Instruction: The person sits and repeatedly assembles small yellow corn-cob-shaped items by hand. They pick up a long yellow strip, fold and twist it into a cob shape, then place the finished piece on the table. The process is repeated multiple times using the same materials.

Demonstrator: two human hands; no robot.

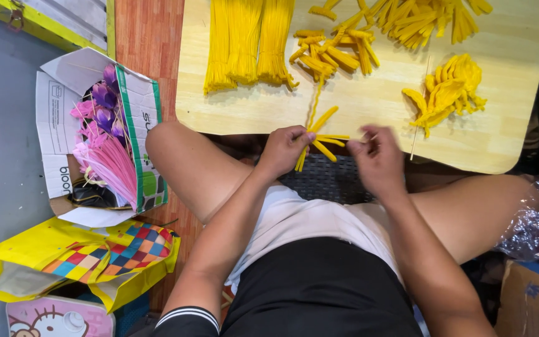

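Note:
My left hand [283,150] pinches a small bunch of folded yellow pipe-cleaner loops [320,142] at the near edge of a low wooden table [369,103]. My right hand [377,157] grips the other end, fingers closed on thin yellow strands and a slim stick. On the table lie long straight yellow pipe cleaners [247,43], a scatter of folded yellow loops [335,53], more loops at the far right [422,22] and a finished yellow flower on a stick [447,90].
To the left, an open cardboard box [63,125] holds pink and purple pipe-cleaner flowers [104,146]. Below it sits a yellow bag with a checked pattern [82,259]. A plastic bag [534,228] and another carton [531,299] lie at the right.

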